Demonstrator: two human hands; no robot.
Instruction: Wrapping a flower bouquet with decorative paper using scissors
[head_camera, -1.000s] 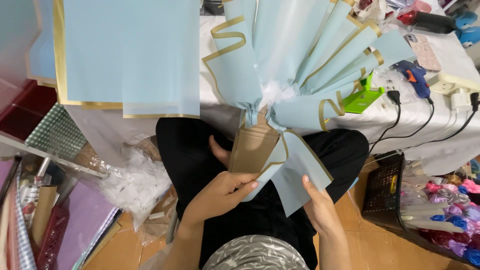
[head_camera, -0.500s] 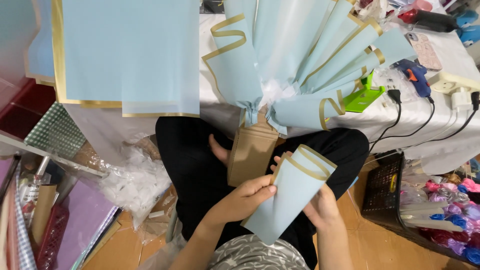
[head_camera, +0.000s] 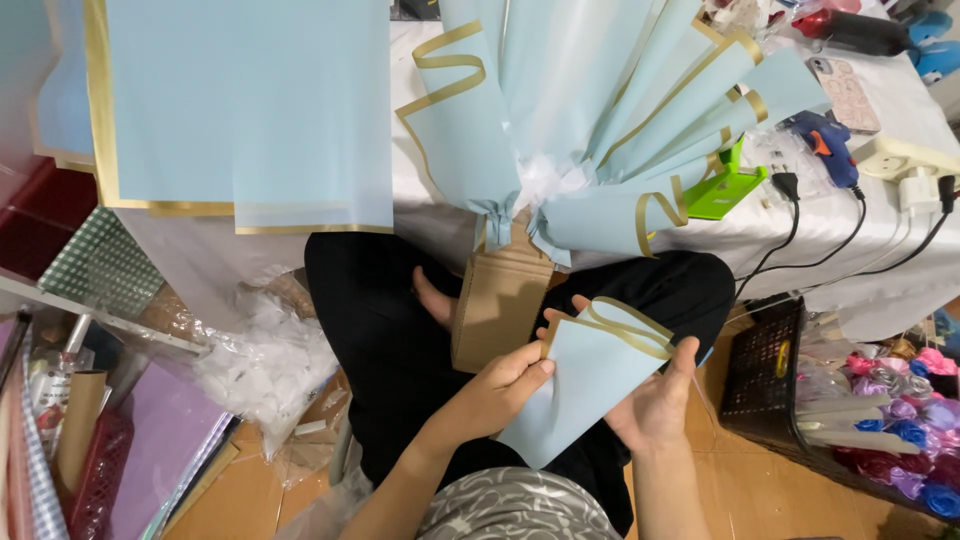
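Left hand (head_camera: 497, 392) pinches the near edge of a folded light-blue wrapping sheet with gold trim (head_camera: 580, 385), fingers curled, thumb on top of the fold. Right hand (head_camera: 655, 405) cups the sheet from beneath, palm up, thumb raised along its right edge; both hands closed on the paper, nothing else in them. Sheet sits over the person's lap, gold-edged loops pointing up toward the brown paper handle (head_camera: 497, 305) of the bouquet frame. Above the handle, a fan of matching blue folded sheets (head_camera: 600, 110) spreads out and lies over the front edge of the white-covered table (head_camera: 800, 235). Judgement: to fold well, keep the crease light, hold the gold borders lined up and stepped, and pinch low at the point so the top stays puffed; a hard press would likely mark the thin paper. Room: lap space is tight, dark trousers on both sides, the handle just beside the left fingertips. On the table's right part, a blue glue gun (head_camera: 822, 140), a green stand (head_camera: 722, 190), a phone (head_camera: 850, 92) and a white power strip (head_camera: 900, 160), with black cords hanging over the front edge. Flat blue sheets (head_camera: 250, 110) hang at upper left. A black basket (head_camera: 765, 370) of ribbon flowers stands on the floor at right, coloured paper stock (head_camera: 160, 450) at lower left.
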